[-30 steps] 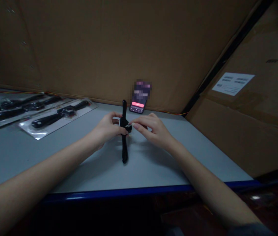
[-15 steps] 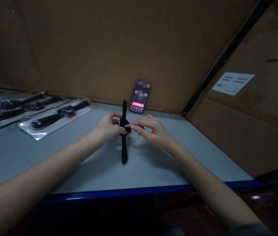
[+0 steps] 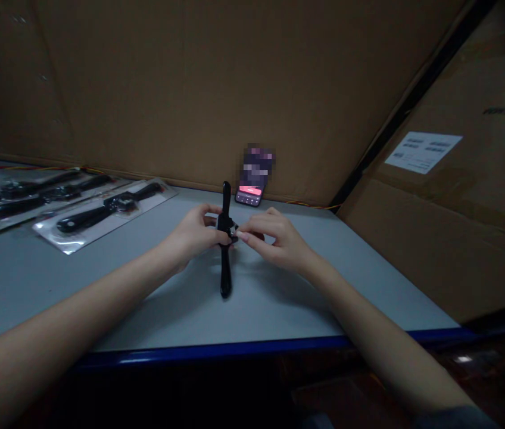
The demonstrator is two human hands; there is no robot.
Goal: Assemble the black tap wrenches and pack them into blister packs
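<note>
A black wristwatch with a long black strap [image 3: 225,271] stands upright on the table, its strap running front to back. My left hand [image 3: 194,233] grips the watch case from the left, and most of the case is hidden behind my fingers. My right hand [image 3: 274,239] comes in from the right, its thumb and fingertips pinching at the right side of the case. A small dark part shows between the two hands, too small to name.
Several black watches in clear blister packs on white cards [image 3: 105,213] lie at the left. A phone [image 3: 249,194] leans at the back, partly pixelated. Cardboard sheets [image 3: 190,89] wall the grey, blue-edged table [image 3: 217,351]; thin wires run along its back.
The fingertips of my right hand have slid lower along the side of the watch case. My left hand and the watch have barely moved.
</note>
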